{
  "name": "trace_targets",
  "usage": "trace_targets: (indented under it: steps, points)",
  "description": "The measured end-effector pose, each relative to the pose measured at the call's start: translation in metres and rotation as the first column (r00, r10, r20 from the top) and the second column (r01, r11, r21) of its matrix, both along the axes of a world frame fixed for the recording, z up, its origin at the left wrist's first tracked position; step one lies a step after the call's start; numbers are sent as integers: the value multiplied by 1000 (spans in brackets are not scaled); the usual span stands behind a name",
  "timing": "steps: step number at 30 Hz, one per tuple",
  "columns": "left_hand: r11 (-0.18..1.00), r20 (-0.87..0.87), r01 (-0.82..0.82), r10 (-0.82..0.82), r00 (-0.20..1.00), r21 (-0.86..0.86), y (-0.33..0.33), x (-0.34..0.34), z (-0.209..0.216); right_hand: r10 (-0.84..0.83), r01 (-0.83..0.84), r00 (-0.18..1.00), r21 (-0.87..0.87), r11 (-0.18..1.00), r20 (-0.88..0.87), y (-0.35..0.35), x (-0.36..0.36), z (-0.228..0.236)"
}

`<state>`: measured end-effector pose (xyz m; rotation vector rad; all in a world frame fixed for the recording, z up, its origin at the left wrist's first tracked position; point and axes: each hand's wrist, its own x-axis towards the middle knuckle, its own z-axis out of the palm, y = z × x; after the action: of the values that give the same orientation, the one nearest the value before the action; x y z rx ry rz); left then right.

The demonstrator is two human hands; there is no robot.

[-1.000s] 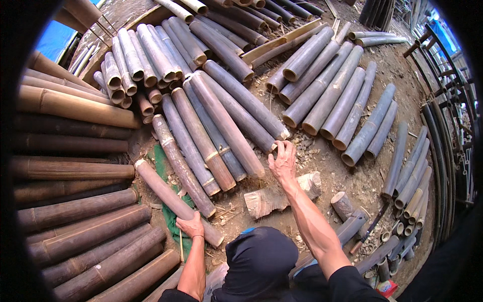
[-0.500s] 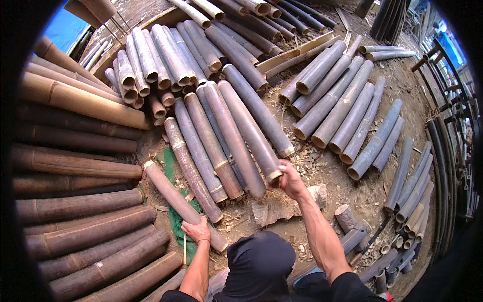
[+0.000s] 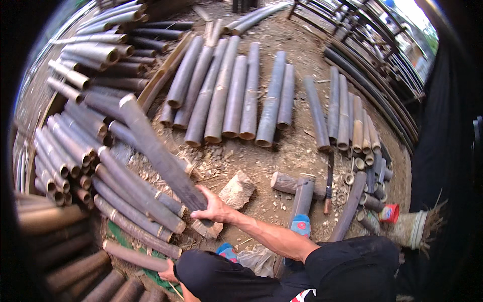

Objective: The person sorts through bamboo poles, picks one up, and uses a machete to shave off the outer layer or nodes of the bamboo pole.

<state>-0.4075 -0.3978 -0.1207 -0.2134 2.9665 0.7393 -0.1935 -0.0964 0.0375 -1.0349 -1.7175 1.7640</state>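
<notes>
My right hand (image 3: 214, 207) is wrapped round the near end of a long dark bamboo tube (image 3: 161, 156). The tube slants up and away to the left, raised over other bamboo tubes (image 3: 138, 189) lying side by side. At the lower left, my left hand (image 3: 169, 273) grips the near end of a shorter brown bamboo tube (image 3: 132, 255), lying low beside a green cloth (image 3: 116, 232). My knee partly hides this hand. Just right of my right hand, a rough pale wood block (image 3: 237, 191) rests on the ground among shavings.
Rows of cut bamboo tubes (image 3: 235, 100) lie ahead, with stacked ones (image 3: 65, 151) to the left. On the right are a short log (image 3: 284, 185), a blade with a wooden handle (image 3: 327, 204), bamboo rings (image 3: 359, 163), a red container (image 3: 389, 213) and a pale bucket (image 3: 410, 229).
The view has swung to the right. My right hand has lifted its bamboo tube off the neighbouring ones. My left hand keeps its hold on the shorter tube.
</notes>
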Motion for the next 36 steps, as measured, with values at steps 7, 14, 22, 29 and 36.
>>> trace_targets:
  steps: [7,14,22,29,36]
  points:
    - [995,-54,10,-16,998,-103,35,11,15,-747,669,648,358,651,147,86,146,24]
    - [986,-62,23,-34,998,-167,44,20,14,-846,605,297,598,526,443,161,318,-52]
    - [981,-167,-38,6,986,-189,24,6,20,-753,48,585,914,403,302,141,170,-46]
    - [990,42,-97,102,994,-99,45,23,56,-77,-318,810,546,775,581,89,-57,-69]
    - [988,-66,-96,89,994,-124,7,14,35,385,-382,917,-513,769,-105,92,-77,-43]
